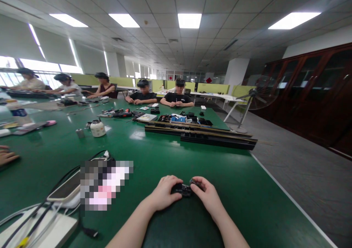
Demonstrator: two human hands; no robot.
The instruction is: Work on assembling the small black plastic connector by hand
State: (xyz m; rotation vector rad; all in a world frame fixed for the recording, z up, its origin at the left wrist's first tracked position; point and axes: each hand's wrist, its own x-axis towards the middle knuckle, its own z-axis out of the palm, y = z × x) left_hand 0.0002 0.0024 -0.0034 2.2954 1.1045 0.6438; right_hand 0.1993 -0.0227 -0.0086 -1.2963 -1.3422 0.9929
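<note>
A small black part [184, 190] lies low over the green table in front of me, between my two hands. My left hand [166, 192] is closed around its left end, thumb on the near side and fingers on the far side. At its right end, my right hand [205, 191] pinches a small dark piece [193, 182] between thumb and fingers. Whether that piece is joined to the black part cannot be made out. The finer shape of both is too small to tell.
Long black rails [220, 140] with thin brass-coloured rods lie across the table [154, 160] ahead. To my left are a phone [77, 182], cables and a white box [52, 228]. A white jar [98, 128] stands farther off. Another person's hand [8, 155] rests at the left edge.
</note>
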